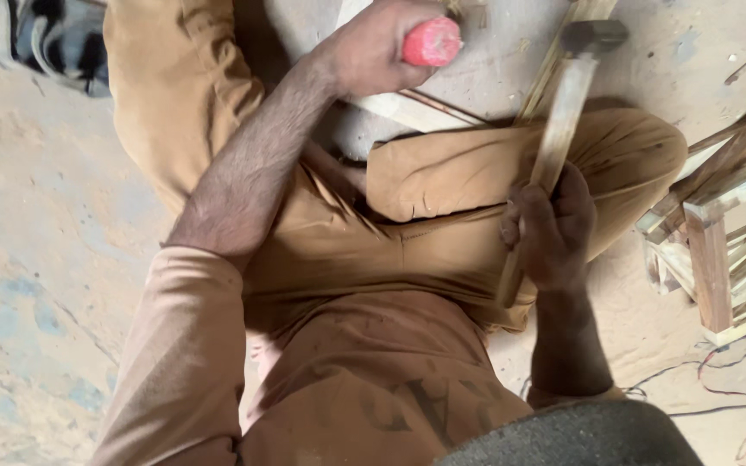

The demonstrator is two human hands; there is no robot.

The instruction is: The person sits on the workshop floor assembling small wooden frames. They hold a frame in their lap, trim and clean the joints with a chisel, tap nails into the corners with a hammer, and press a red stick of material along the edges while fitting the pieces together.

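Observation:
I sit on a concrete floor with my legs in tan trousers folded in front of me. My left hand point(375, 45) is closed around a tool with a red handle point(432, 41), held at the top of the view over a pale wooden piece point(407, 110). My right hand point(550, 229) grips the wooden shaft of a hammer point(563, 112), whose dark metal head point(596, 34) points up and away near the top. The working end of the red-handled tool is hidden by my left hand.
A stack of wooden frame pieces point(718, 216) stands at the right edge. Thin wires point(710, 388) lie on the floor at lower right. A shoe point(41, 39) shows at the top left. Thin wooden strips point(546, 78) lie beside the hammer.

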